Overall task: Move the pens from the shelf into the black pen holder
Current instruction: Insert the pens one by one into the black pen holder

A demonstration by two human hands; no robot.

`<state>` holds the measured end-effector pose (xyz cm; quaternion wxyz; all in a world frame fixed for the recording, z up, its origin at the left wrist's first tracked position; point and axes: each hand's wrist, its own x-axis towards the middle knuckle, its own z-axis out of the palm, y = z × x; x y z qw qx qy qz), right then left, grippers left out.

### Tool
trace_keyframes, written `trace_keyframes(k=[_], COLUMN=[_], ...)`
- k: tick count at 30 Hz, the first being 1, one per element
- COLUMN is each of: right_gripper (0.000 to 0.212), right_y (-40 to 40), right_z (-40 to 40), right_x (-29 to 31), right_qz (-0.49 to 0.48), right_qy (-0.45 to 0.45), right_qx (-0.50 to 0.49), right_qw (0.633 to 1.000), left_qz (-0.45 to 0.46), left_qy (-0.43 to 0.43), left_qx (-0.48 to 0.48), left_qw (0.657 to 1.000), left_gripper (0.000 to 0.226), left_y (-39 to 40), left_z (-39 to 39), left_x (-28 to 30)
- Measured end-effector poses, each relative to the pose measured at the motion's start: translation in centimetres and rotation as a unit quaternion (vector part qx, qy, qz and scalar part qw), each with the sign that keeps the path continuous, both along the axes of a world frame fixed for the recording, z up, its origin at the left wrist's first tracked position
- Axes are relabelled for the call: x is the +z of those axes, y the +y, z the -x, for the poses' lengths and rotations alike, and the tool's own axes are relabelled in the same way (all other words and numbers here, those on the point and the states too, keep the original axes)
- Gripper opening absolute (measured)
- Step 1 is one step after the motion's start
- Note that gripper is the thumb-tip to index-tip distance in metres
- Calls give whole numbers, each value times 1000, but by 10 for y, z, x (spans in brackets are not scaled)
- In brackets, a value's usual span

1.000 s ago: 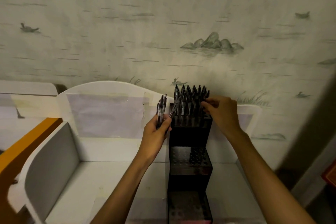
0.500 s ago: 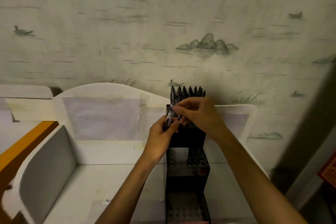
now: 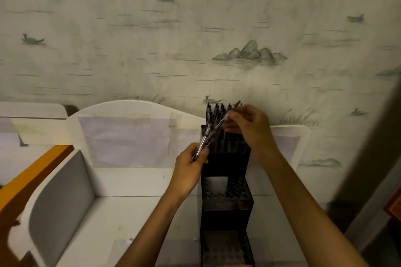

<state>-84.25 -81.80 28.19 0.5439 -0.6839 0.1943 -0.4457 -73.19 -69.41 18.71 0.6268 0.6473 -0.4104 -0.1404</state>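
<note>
The pen (image 3: 225, 118) you're pinching in your right hand (image 3: 249, 130) slants across the packed top tier of the black pen holder (image 3: 226, 199), its lower end among the spare pens (image 3: 202, 147) clenched in your left hand (image 3: 188, 171). Pull carelessly and it could snag those, or knock the standing pens beneath your grip.

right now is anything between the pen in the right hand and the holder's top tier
Nothing separate. The right hand holds a pen tilted over the holder, but its top tier is crowded with standing pens. I cannot see a free hole there.
</note>
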Motion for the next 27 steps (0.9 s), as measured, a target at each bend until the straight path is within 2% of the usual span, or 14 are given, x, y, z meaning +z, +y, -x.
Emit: trace_keyframes(k=[2, 5, 10, 14, 27], right_gripper=[11, 9, 4, 12, 17], right_y=[-8, -24, -45, -54, -59], right_z=[5, 12, 22, 25, 21], right_x=[7, 11, 10, 5, -25], right_qz=[-10, 38, 175, 250, 281], right_qy=[-35, -41, 17, 64, 148], right_qx=[-35, -96, -196, -238, -214], right_qw=[999, 994, 965, 936, 924], left_qz=[-3, 20, 64, 69, 73], left_qy=[-20, -22, 4, 11, -12], left_qx=[20, 47, 54, 60, 59], left_qw=[1000, 998, 996, 996, 996], left_gripper=[21, 23, 22, 21, 22], left_y=[4, 9, 15, 15, 15], left_z=[-2, -6, -14, -17, -12], left_x=[-1, -1, -2, -3, -4])
